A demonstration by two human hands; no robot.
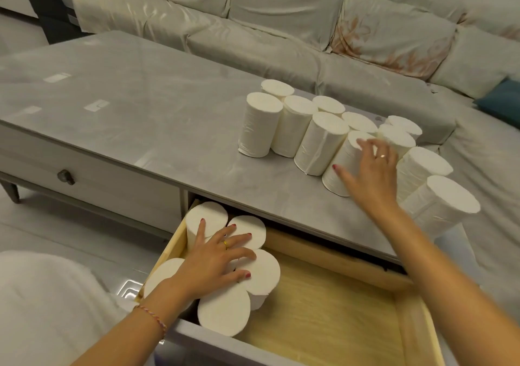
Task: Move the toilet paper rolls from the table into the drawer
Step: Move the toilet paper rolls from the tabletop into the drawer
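Observation:
Several white toilet paper rolls [260,125] stand upright in a cluster on the right half of the grey table [140,107]. My right hand [368,171] reaches over one roll [342,166] at the cluster's near side, fingers spread around its top and side. Below the table edge the wooden drawer [337,318] is pulled out. Several rolls [225,313] stand packed in its left end. My left hand [216,258] lies flat on top of these rolls, fingers apart, pressing on them.
A covered pale sofa [281,28] runs behind and to the right of the table. A second, closed drawer with a dark knob [66,176] is at the left. A white fluffy thing [42,309] sits at the lower left. The drawer's right part shows bare wood.

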